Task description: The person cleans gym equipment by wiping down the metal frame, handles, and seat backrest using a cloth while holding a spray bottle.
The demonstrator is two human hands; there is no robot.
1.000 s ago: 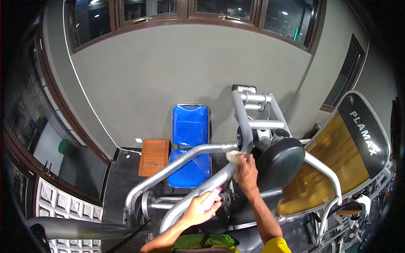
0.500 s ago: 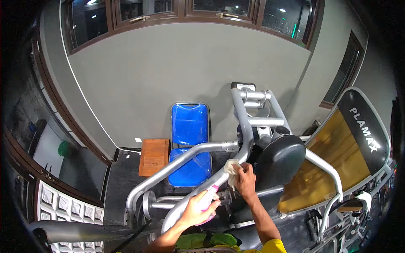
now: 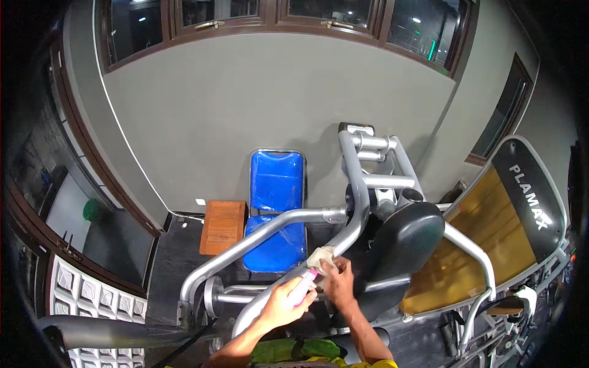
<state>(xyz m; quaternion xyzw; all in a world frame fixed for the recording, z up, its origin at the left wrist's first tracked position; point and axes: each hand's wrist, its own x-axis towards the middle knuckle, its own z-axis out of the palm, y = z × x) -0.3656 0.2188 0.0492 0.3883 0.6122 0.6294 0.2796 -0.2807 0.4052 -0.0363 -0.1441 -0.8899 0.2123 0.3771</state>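
1. I see the left hand curled around a white-and-pink bottle, pink end pointing far; that grip probably keeps it steady without needing the other hand.
2. The right hand has its fingers bunched on a pale cloth, which lies against the curved silver tube, just beyond the bottle; I judge the pinch presses it to the round surface.
3. Right of the hands I have a black pad; on the far left, a blue chair beside a wooden box.
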